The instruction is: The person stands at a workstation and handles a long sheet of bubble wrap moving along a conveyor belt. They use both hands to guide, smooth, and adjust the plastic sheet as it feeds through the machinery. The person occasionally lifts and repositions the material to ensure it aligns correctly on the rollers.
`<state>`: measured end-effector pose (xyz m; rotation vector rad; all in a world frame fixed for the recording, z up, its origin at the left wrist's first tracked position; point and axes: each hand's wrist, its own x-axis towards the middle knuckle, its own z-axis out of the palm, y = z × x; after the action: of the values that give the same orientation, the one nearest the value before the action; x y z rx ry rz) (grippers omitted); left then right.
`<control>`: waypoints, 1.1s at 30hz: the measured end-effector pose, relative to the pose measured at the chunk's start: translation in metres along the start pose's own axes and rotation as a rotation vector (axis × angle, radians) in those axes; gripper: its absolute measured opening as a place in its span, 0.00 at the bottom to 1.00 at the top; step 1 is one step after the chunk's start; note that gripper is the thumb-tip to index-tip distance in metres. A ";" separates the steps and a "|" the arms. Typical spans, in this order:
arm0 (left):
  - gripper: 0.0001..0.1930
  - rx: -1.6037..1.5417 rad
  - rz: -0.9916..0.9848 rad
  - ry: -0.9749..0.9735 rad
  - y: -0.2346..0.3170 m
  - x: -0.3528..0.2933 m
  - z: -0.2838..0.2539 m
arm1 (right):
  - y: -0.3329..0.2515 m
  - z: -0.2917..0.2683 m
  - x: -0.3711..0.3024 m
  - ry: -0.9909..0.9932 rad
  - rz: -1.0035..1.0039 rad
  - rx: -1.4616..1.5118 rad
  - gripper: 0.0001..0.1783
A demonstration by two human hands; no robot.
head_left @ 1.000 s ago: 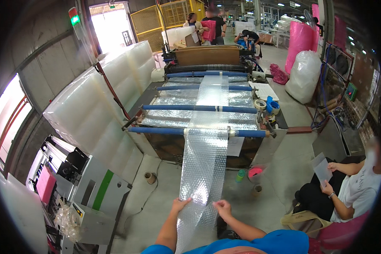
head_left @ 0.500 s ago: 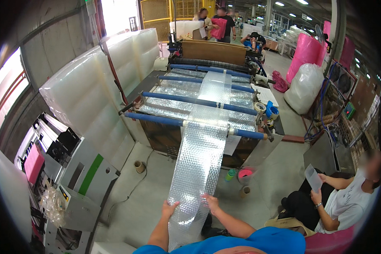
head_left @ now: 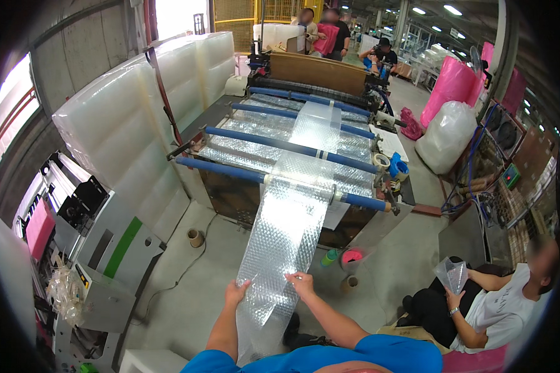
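A long clear strip of bubble wrap runs down from the front blue roller of a machine toward my body. My left hand grips the strip's left edge, thumb on top, its other fingers partly hidden. On the right side, my right hand pinches the film between thumb and fingers. Both hands hold it at nearly the same height, and the loose end hangs down over my front. A lifted fold shows in the film between my hands.
Wrapped white foam stacks line the left, above a grey machine. Tape rolls lie at the roller frame's right. A pink bin and cardboard cores stand on the floor. A seated person at right holds a clear pouch.
My view has shifted a little. My right hand's fingers, more spread before, have come together on the film. The seated person's clear pouch now spreads wider.
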<state>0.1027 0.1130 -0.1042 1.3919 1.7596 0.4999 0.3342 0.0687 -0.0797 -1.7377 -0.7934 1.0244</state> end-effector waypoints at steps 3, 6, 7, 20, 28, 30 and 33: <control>0.27 -0.006 0.086 0.069 0.017 0.022 0.010 | -0.014 -0.011 0.034 0.036 -0.071 -0.042 0.12; 0.26 0.024 0.122 0.065 0.040 0.047 0.006 | -0.048 -0.018 0.056 0.063 -0.066 0.004 0.12; 0.26 -0.074 0.135 0.028 0.050 0.051 0.005 | -0.049 -0.020 0.066 0.097 -0.058 0.040 0.12; 0.37 0.035 -0.010 -0.708 0.016 0.050 0.006 | -0.082 -0.038 0.062 0.066 -0.165 0.239 0.13; 0.38 0.171 -0.054 -0.417 -0.078 -0.063 -0.025 | 0.021 -0.004 -0.049 -0.077 0.023 0.191 0.12; 0.34 0.107 -0.057 -0.338 -0.050 -0.092 -0.057 | 0.019 0.003 -0.091 -0.175 0.032 0.020 0.10; 0.28 -0.225 0.109 -0.224 -0.040 -0.112 -0.074 | 0.039 0.010 -0.135 -0.310 0.021 0.082 0.10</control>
<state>0.0258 0.0092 -0.0502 1.3335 1.4089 0.5594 0.2684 -0.0556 -0.0789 -1.5403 -0.9140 1.3428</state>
